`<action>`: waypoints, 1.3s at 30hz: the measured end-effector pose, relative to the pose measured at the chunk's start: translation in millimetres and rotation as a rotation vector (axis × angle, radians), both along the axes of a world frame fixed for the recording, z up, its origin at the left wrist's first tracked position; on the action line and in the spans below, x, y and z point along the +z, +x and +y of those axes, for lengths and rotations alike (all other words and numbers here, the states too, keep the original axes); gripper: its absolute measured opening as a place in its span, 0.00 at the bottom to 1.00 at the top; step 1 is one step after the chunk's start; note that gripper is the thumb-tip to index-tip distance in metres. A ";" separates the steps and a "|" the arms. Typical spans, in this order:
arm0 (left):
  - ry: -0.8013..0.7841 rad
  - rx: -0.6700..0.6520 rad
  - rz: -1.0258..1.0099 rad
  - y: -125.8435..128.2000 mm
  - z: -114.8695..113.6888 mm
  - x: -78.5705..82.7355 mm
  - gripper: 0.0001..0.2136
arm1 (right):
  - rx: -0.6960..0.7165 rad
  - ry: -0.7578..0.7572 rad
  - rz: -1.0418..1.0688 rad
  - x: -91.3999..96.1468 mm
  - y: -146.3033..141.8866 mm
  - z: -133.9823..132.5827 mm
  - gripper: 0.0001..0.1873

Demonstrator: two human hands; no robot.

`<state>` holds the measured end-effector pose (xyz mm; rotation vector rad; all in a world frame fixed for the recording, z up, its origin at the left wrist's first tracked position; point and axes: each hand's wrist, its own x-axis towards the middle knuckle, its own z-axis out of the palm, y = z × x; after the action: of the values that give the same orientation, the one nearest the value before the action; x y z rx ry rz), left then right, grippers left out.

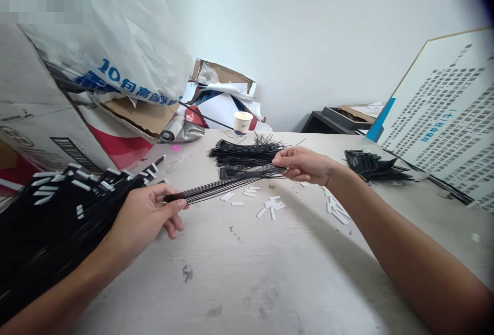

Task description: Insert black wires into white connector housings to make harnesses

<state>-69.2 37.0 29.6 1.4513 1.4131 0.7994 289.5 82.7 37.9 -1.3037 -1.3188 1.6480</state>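
Note:
A thin bundle of black strands stretches between both my hands above the pale table. My left hand pinches its near end between thumb and fingers. At the far end, my right hand is closed around it. Behind the bundle lies a heap of the same black strands. Several small white strips are scattered on the table under the bundle.
A large pile of black strands with white tags fills the left. Cardboard boxes and a plastic bag rise behind it. A paper cup stands at the back. Another black heap and a printed board are on the right.

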 end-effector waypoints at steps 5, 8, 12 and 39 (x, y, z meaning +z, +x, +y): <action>0.006 0.139 -0.213 3.5 3.2 2.5 0.10 | -0.085 0.205 0.034 -0.3 -6.1 -1.2 0.15; 0.032 0.151 -0.340 5.5 4.9 2.2 0.11 | -0.097 0.290 0.022 -0.9 -9.6 -1.6 0.14; 0.126 0.204 -0.231 3.6 6.4 -3.7 0.11 | -0.115 0.346 -0.049 -7.9 -14.4 0.0 0.11; 0.118 0.149 -0.190 -0.9 10.3 6.8 0.10 | -0.033 0.221 -0.061 -2.4 -7.3 -5.1 0.10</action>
<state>-70.1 47.3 36.4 1.3298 1.3583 1.1010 282.2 77.6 35.6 -1.2445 -1.4614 1.4053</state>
